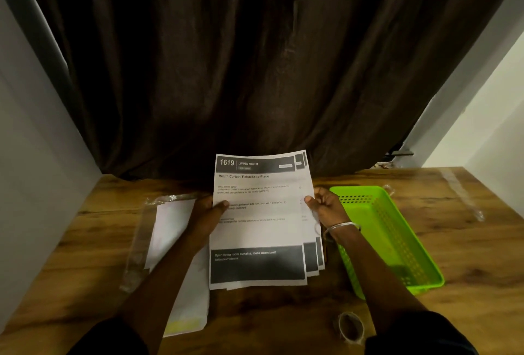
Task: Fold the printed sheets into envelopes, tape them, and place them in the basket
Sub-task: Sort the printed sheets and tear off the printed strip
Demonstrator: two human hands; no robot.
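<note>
I hold a fanned stack of printed sheets [259,230] upright above the wooden table [467,255]; the top sheet reads "1619 Living Room". My left hand [208,214] grips the stack's left edge, thumb on the front. My right hand [326,204] pinches the right edge, and a thin bangle is on that wrist. A bright green perforated basket [397,238] lies on the table just right of the stack and looks empty. A roll of clear tape [351,327] sits on the table near the front, beside my right forearm.
White papers [173,230] lie on a clear plastic sleeve [136,252] at the left of the table, under my left forearm. A dark brown curtain [255,57] hangs behind the table. White walls close in on both sides.
</note>
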